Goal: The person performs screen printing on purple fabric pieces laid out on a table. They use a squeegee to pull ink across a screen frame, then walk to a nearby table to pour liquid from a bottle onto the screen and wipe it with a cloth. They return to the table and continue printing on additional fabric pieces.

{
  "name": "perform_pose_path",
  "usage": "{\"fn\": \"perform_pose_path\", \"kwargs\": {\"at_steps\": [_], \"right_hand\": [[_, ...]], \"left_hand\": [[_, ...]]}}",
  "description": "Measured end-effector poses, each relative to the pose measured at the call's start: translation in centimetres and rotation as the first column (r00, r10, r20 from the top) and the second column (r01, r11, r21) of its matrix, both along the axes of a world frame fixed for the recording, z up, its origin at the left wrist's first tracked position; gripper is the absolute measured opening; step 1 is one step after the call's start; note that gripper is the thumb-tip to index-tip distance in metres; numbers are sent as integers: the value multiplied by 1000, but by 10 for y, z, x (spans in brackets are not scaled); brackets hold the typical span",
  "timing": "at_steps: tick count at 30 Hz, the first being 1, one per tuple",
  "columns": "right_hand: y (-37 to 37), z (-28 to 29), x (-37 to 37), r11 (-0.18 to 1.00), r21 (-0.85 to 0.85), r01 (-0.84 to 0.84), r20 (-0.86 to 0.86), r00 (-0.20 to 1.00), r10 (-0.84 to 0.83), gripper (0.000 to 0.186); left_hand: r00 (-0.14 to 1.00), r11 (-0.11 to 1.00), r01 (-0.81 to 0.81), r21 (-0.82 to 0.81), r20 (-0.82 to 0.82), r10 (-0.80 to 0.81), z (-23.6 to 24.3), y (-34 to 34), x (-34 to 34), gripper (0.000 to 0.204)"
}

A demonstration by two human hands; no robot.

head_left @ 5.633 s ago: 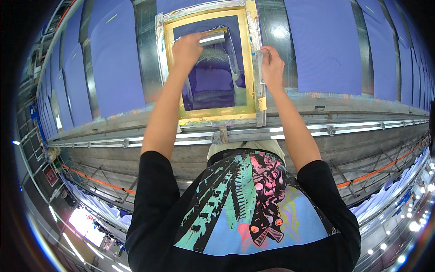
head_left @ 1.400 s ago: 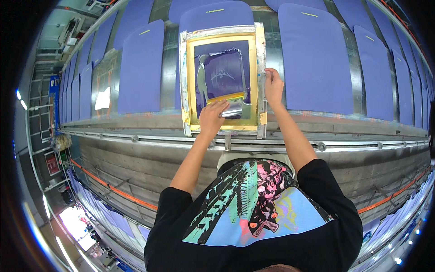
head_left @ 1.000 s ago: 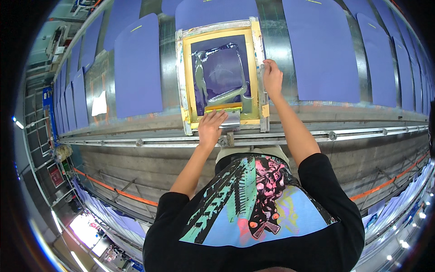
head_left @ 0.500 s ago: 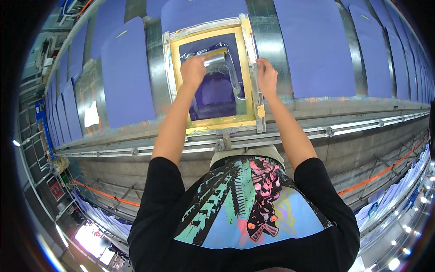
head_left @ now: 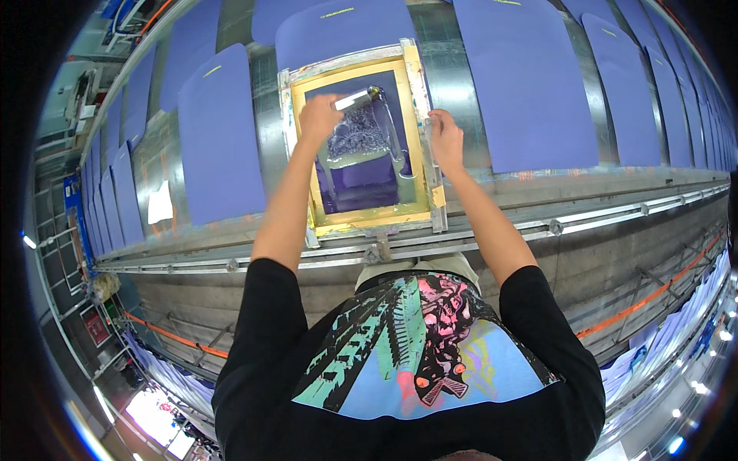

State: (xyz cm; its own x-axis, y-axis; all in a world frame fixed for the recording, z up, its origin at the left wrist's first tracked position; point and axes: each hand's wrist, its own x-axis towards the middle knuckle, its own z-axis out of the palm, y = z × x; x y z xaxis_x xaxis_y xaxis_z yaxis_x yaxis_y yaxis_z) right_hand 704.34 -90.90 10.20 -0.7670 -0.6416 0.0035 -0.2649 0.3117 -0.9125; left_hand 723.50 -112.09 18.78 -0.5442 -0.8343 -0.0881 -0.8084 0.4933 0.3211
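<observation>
My left hand (head_left: 319,121) is closed around the grip end of a squeegee (head_left: 358,98) with a pale, shiny bar. The squeegee sits slanted near the far end of a screen-printing frame (head_left: 419,107), its right end farther away. Below it, a wet, bubbly patch of clear ink (head_left: 360,134) covers part of the dark purple mesh, ending in a pale line across the middle. More ink lies in a streak along the right side. My right hand (head_left: 447,142) has curled fingers on the frame's outer right edge; the fingertips are partly hidden.
Purple fabric panels (head_left: 530,84) lie in rows along the long metal table (head_left: 453,77), left, right and beyond the frame. A metal rail (head_left: 500,234) runs along the near edge, close to my waist. A white scrap (head_left: 160,203) lies at the left.
The squeegee has become more slanted and stays near the far end. The bubbly ink patch below it now looks larger. Frame and table sit slightly lower in the view. My right hand stays beside the frame.
</observation>
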Motion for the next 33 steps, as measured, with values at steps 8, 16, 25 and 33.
{"fn": "perform_pose_path", "kwargs": {"at_steps": [8,16,25,33], "right_hand": [[3,-15,-5,999,-37,-13,61,998,15,16],[-17,6,-1,998,-60,14,-138,990,-22,19],[-121,47,179,989,-142,-28,-24,999,25,17],[-206,39,357,996,-87,-11,72,997,18,15]], "left_hand": [[992,982,110,-151,-43,-117,-30,73,28,42],[929,937,283,-206,-186,-321,-37,156,103,50],[956,972,147,-185,-226,-188,-3,83,258,52],[971,977,188,-104,-128,-200,-3,-15,441,55]]}}
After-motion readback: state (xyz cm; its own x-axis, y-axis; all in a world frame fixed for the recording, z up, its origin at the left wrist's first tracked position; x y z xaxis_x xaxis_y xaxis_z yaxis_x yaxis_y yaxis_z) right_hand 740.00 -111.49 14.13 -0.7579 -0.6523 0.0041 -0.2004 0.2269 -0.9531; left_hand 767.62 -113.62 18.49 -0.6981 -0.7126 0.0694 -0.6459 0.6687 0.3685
